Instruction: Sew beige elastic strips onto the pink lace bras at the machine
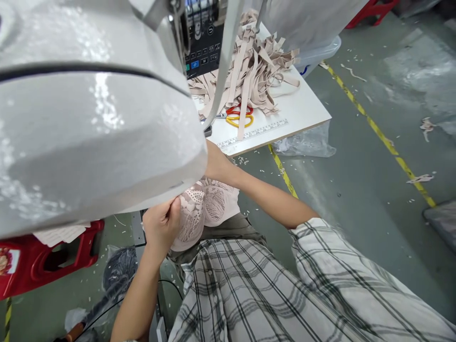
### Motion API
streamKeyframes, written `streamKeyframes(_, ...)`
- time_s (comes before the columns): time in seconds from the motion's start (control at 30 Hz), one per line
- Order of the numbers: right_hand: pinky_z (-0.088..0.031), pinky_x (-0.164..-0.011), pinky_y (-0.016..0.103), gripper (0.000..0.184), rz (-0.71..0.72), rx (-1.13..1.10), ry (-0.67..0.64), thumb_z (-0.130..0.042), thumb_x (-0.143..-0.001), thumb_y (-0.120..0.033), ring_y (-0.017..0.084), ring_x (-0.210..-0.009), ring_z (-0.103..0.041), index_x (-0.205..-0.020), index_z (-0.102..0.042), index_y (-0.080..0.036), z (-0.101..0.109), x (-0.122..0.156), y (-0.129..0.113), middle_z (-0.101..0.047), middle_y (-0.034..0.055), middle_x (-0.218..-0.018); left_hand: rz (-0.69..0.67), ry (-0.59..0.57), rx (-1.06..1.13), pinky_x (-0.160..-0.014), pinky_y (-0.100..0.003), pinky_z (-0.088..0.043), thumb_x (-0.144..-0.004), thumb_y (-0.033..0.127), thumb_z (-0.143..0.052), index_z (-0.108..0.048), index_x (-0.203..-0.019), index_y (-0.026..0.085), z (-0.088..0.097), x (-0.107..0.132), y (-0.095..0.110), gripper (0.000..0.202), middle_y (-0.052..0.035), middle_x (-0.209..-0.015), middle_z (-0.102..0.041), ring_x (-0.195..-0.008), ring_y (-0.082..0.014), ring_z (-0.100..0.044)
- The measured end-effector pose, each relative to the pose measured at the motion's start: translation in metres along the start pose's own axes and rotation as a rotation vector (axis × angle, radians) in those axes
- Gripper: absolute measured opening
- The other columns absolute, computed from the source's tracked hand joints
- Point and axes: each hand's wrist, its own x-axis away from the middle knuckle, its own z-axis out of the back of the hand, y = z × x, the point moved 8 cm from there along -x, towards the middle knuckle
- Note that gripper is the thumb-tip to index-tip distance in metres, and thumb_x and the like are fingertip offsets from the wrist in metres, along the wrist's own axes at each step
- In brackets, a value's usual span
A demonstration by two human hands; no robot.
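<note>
Pinching the edge of a pale pink lace bra [192, 221], the left hand [161, 225] has its thumb pressed against its curled fingers, just beside the lower edge of a white sewing machine head [107, 128]. The right hand [213, 159] reaches to the bra's far side; its fingers are hidden behind the machine, so I cannot tell how they stand. The bra lies over the person's lap, its upper edge going out of sight under the machine.

Beyond the white tabletop [309, 114] stands a translucent plastic bin [320, 52]; grey plastic sheeting rises above its rim, and what lies inside cannot be made out. A clear plastic bag [306, 142] sits below the table edge, contents unclear. At left, another clear bag [120, 268] holds something dark. Beige fabric strips [249, 71] are heaped loose on the tabletop, one lying across scissors [230, 118] and a clear ruler [265, 130].
</note>
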Motion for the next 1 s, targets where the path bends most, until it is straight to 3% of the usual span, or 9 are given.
streamKeyframes(0.2,-0.048,-0.075,0.030,0.006,0.003,-0.001,-0.040,-0.055,-0.085,-0.016,0.018,-0.088,-0.056,-0.090,-0.055,-0.018,-0.001,-0.001,0.000,-0.059,0.0067,-0.109,0.009,-0.013,-0.001,-0.080,-0.025,-0.057,-0.095,0.031,-0.059,-0.081,-0.111,0.022,0.000,-0.001,0.001,0.028,-0.0061,-0.109,-0.080,-0.100,-0.0220,-0.076)
streamKeyframes(0.37,-0.048,-0.083,0.031,0.010,-0.002,0.076,-0.070,-0.054,-0.087,-0.017,0.019,-0.095,-0.056,-0.097,-0.058,-0.018,-0.003,-0.002,-0.002,-0.059,0.0054,-0.104,-0.050,0.035,0.005,-0.081,-0.022,-0.056,-0.095,0.026,-0.060,-0.080,-0.110,0.022,0.005,0.000,0.005,0.025,-0.0042,-0.107,-0.080,-0.095,-0.0182,-0.076)
streamKeyframes(0.5,-0.047,-0.089,0.031,0.012,0.006,0.109,-0.055,-0.053,-0.089,-0.018,0.021,-0.102,-0.055,-0.099,-0.059,-0.017,-0.007,-0.004,0.000,-0.058,0.0062,-0.107,-0.054,0.115,-0.028,-0.073,-0.019,-0.053,-0.094,0.022,-0.062,-0.081,-0.106,0.022,0.011,0.000,0.005,0.022,-0.0030,-0.097,-0.081,-0.080,-0.0136,-0.075)
streamKeyframes(0.73,-0.048,-0.085,0.031,0.010,-0.018,0.073,-0.015,-0.052,-0.091,-0.021,0.021,-0.102,-0.056,-0.096,-0.060,-0.017,-0.006,-0.004,-0.002,-0.059,0.0081,-0.113,0.068,0.194,-0.029,-0.075,-0.023,-0.054,-0.092,0.030,-0.064,-0.078,-0.103,0.016,0.017,0.004,-0.011,0.022,-0.0062,-0.092,-0.077,-0.078,-0.0150,-0.071)
streamKeyframes(1.0,-0.047,-0.086,0.029,0.002,-0.051,0.055,-0.023,-0.055,-0.091,-0.019,0.018,-0.095,-0.056,-0.089,-0.056,-0.018,-0.003,-0.003,-0.004,-0.057,0.0059,-0.109,0.168,0.184,0.004,-0.071,-0.023,-0.052,-0.091,0.037,-0.064,-0.075,-0.099,0.016,0.011,0.004,-0.021,0.025,-0.0052,-0.088,-0.073,-0.072,-0.0131,-0.066)
